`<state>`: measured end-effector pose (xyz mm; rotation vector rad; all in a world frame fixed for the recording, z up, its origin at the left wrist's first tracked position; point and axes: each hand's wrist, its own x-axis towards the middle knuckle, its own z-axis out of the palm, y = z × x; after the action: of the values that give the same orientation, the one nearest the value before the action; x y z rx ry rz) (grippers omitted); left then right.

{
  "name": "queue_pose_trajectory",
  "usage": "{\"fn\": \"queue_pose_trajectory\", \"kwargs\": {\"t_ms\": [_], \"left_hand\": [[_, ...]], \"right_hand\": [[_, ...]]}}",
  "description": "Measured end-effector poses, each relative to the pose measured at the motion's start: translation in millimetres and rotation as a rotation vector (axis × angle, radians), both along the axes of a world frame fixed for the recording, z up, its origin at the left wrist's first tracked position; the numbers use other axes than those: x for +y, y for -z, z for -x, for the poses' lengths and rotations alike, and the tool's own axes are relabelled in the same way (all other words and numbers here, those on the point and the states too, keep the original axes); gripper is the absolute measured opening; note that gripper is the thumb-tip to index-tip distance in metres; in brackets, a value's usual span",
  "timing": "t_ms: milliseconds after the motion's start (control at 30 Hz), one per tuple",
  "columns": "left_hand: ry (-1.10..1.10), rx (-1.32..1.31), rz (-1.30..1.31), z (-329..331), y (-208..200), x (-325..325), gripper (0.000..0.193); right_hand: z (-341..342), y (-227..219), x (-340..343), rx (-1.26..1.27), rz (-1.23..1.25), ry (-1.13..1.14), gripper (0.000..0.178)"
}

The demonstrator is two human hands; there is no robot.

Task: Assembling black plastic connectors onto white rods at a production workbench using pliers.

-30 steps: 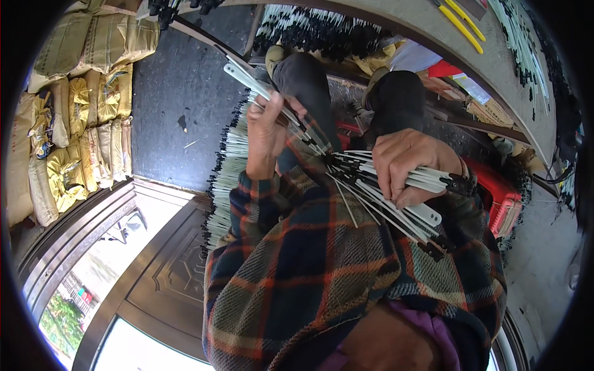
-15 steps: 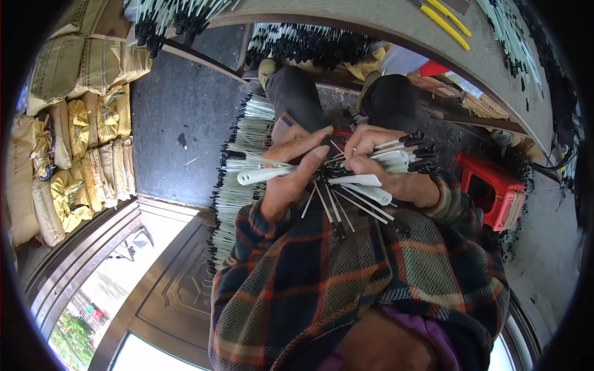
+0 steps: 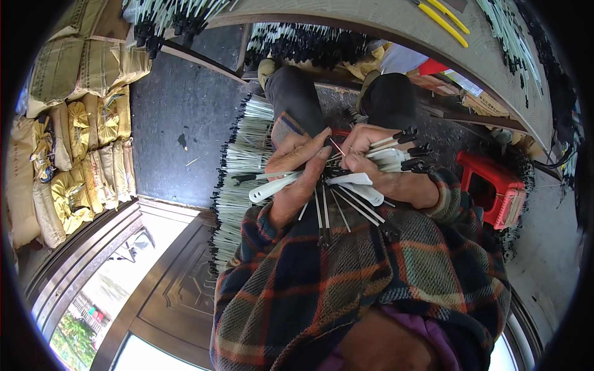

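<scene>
Nearest the camera I see the plaid sleeves, both forearms coming up to meet over the lap. My left hand [image 3: 297, 179] is closed around a loose bundle of thin white rods with black tips [image 3: 346, 185], thumb pressed across it; one thicker white piece [image 3: 275, 185] sticks out leftward. My right hand [image 3: 387, 170] is clamped on the same bundle's far end, where the black caps [image 3: 414, 151] fan out. My judgement: the rods are being gathered and evened, so keep the left grip firm while the right squares the tips; several strands droop below and could slip. Just beyond the knees lies a flat heap of the same rods [image 3: 238, 185] on the dark floor, a red stool [image 3: 495, 188] to the right, stacked yellow sacks [image 3: 80, 154] far left
</scene>
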<state>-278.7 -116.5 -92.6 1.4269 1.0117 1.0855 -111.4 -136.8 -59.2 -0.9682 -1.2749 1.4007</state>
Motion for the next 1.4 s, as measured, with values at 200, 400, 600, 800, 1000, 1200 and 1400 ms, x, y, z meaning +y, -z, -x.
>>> {"fn": "queue_pose_trajectory", "kwargs": {"t_ms": [200, 400, 600, 800, 1000, 1200, 1400], "left_hand": [[0.050, 0.024, -0.091, -1, -4, -2, 0.022], [0.203, -0.209, 0.225, -1, -11, 11, 0.008], [0.309, -0.332, 0.504, 11, -5, 28, 0.014], [0.186, -0.461, 0.689, 15, -9, 28, 0.036], [0.402, -0.399, 0.525, 41, 23, 41, 0.043], [0.472, -0.268, 0.356, 40, 9, 41, 0.046], [0.412, -0.383, 0.519, 32, -8, 28, 0.043]], "right_hand": [[3, -10, 10, -0.133, 0.106, 0.061, 0.013], [-5, -2, 35, -0.183, 0.034, -0.053, 0.018], [-6, -6, 46, -0.158, 0.181, -0.214, 0.019], [3, 2, 61, -0.171, 0.166, -0.244, 0.024], [6, 5, 61, -0.376, 0.003, -0.322, 0.048], [-5, 1, 57, -0.286, 0.012, -0.380, 0.034], [-6, 1, 57, -0.209, -0.054, -0.430, 0.035]]}}
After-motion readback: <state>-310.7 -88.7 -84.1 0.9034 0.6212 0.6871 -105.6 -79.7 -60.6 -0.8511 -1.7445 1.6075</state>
